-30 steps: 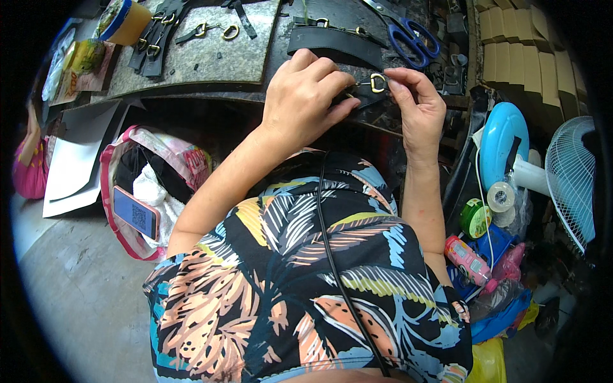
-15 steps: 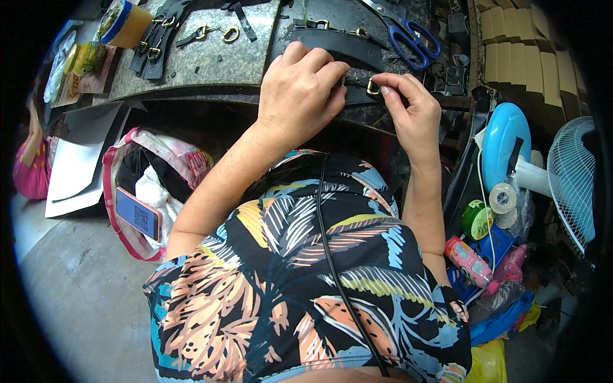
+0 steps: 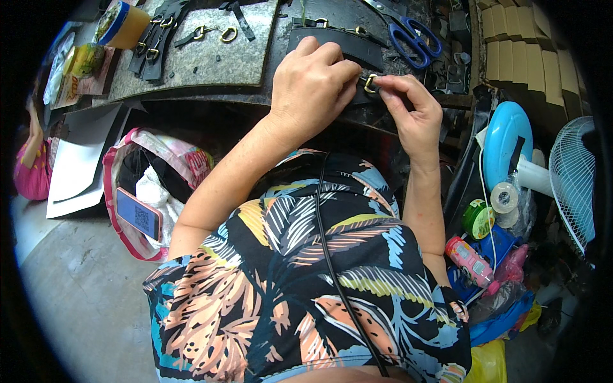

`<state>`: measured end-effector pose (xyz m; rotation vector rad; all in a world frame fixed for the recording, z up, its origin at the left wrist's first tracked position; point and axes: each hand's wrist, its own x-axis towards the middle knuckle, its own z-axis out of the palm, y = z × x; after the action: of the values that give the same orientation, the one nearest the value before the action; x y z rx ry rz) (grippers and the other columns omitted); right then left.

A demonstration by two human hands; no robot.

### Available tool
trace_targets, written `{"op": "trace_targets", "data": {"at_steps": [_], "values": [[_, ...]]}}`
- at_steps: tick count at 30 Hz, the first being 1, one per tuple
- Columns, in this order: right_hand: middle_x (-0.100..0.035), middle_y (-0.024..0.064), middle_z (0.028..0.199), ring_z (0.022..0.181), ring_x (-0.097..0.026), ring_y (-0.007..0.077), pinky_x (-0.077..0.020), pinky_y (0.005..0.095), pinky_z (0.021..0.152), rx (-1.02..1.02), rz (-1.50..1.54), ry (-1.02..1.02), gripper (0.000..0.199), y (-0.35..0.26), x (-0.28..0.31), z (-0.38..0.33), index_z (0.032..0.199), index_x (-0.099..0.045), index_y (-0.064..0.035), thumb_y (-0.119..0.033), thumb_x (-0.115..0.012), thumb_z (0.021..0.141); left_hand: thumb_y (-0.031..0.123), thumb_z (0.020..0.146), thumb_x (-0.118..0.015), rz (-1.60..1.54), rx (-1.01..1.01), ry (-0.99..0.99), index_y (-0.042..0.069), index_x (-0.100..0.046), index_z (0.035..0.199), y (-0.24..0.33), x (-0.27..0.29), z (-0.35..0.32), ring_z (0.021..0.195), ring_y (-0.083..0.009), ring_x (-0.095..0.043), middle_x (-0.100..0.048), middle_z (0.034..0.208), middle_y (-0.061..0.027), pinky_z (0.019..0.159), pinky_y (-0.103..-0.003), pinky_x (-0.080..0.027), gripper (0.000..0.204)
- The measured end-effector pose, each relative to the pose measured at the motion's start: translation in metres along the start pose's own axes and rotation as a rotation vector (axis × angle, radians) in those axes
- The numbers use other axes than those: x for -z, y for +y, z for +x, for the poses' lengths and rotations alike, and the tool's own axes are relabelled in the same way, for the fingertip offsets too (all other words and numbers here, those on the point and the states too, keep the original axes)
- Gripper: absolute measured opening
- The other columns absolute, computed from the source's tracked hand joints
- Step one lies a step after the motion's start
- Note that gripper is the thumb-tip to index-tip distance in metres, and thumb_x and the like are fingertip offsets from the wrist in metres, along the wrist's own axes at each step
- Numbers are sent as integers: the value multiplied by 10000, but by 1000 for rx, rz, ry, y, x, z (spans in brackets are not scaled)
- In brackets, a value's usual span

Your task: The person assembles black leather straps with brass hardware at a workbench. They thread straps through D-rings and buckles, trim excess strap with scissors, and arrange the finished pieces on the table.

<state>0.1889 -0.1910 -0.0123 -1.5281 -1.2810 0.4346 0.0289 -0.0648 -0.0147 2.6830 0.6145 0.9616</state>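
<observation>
My left hand (image 3: pixel 311 84) is closed around one end of a short black leather strap (image 3: pixel 362 81) at the near edge of the workbench. Its fingertips are hidden behind the back of the hand. Thumb and forefinger of my right hand (image 3: pixel 412 110) pinch the gold-coloured metal ring (image 3: pixel 370 83) on the strap, close to the left fingers. Just beyond my hands lies a wide black leather band (image 3: pixel 338 48) with gold fittings. To the left, on a grey stone slab (image 3: pixel 223 76), are black straps (image 3: pixel 156 48) and a loose strap piece with gold hardware (image 3: pixel 204 33).
Blue-handled scissors (image 3: pixel 415 43) lie beyond my right hand. A jar (image 3: pixel 126 27) stands at the bench's far left. Stacked cardboard pieces (image 3: pixel 520 64) and a fan (image 3: pixel 571 179) are on the right. A bag holding a phone (image 3: pixel 138 215) sits below the bench on the left.
My left hand has shifted slightly right, closer to the right fingers, so less strap shows between them. The right hand has barely moved and still pinches at the gold ring.
</observation>
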Motion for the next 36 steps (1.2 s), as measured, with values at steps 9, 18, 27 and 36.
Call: {"op": "trace_targets", "data": {"at_steps": [9, 18, 27, 36], "values": [[-721, 59, 913, 803, -655, 126, -510, 262, 728, -65, -34, 12, 188, -4, -3, 4, 1098, -753, -33, -73, -722, 916, 96, 806, -794, -314, 14, -11, 84, -747, 943, -9, 8, 4, 872, -244, -612, -690, 939, -44, 720, -353, -522, 146], [-614, 20, 760, 676, -616, 198, -489, 333, 618, 72, -495, -14, 289, -11, -15, 9, 1095, -758, -141, -169, -819, 814, 153, 784, -817, -295, -16, 67, 81, -723, 978, -11, 3, 0, 859, -271, -610, -690, 932, -56, 737, -373, -521, 227], [-665, -1, 809, 669, -630, 150, -497, 282, 633, -170, -276, 1, 212, -11, -12, 7, 956, -686, -106, -116, -813, 785, 207, 641, -888, 0, -66, -209, 115, -666, 1082, 2, 37, -28, 886, -284, -586, -604, 975, -63, 782, -390, -519, 502], [-692, 22, 943, 843, -635, 66, -519, 224, 789, -293, 242, 100, 222, -16, 19, 8, 1085, -672, 0, 53, -709, 873, 95, 666, -842, -144, -120, -220, 123, -684, 1071, 6, 40, -7, 949, -269, -600, -619, 990, -53, 819, -368, -533, 435]]}}
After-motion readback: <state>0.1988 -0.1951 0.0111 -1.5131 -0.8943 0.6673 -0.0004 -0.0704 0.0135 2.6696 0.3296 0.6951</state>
